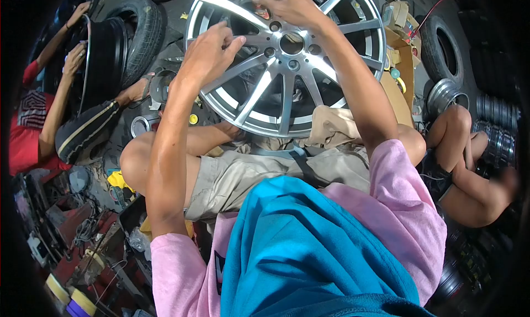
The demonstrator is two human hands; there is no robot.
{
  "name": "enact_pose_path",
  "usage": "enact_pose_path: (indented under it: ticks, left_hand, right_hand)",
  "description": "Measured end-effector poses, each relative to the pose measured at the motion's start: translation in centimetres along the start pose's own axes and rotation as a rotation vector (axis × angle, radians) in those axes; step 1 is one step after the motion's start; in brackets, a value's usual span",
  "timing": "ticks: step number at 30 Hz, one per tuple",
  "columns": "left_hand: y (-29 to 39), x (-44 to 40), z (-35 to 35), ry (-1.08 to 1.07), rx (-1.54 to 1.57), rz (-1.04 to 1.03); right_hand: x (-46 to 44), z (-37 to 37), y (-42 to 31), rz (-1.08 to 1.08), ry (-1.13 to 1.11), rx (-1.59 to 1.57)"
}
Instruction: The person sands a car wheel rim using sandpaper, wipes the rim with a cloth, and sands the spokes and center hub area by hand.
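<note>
A silver multi-spoke alloy wheel rim (285, 99) lies face up in front of my legs, its hub hole and bolt holes showing. My left hand (212, 49) is over its left spokes, thumb apart from the bent fingers, and nothing shows in it. Over the rim's upper part, my right hand (287, 7) has its fingers bent together; whatever they may hold is too small to make out. A small reddish thing (262, 12) shows just below those fingers. Against the rim's lower right edge rests a beige cloth (333, 125).
At the left, a person in red (47, 124) grips another rim (105, 63) beside a tyre (146, 38). Another person (464, 162) sits at the right near stacked rims (497, 115). Cardboard boxes (406, 57) and a tyre (441, 49) stand at the upper right; tools and tape rolls (80, 303) crowd the lower left.
</note>
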State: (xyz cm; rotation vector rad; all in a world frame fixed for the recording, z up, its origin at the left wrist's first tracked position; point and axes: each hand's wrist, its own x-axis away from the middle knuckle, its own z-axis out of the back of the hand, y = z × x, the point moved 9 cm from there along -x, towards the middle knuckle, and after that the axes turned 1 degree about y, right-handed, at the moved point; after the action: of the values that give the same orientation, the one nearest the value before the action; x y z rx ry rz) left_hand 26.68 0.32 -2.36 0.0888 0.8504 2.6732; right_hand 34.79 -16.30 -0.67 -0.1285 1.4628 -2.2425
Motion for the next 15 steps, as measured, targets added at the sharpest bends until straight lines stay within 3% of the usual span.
enact_pose_path:
  ticks: [1,3,5,7,15]
  left_hand:
    - [0.7,0.1,0.8,0.132,-0.047,-0.107]
    - [0.7,-0.1,0.5,0.147,-0.065,-0.098]
    - [1.1,-0.2,0.3,0.167,-0.08,-0.085]
    - [1.4,-0.3,-0.3,0.097,0.062,-0.028]
    - [4.3,-0.7,-1.6,0.024,0.05,-0.098]
  right_hand:
    - [0.5,0.0,1.4,-0.15,-0.015,-0.226]
    - [1.1,0.9,1.7,-0.124,0.031,-0.175]
    - [2.1,2.3,-0.1,0.124,0.108,0.157]
    - [3.0,2.5,-0.1,0.105,0.051,0.238]
    - [9.7,2.0,4.4,0.081,0.329,0.424]
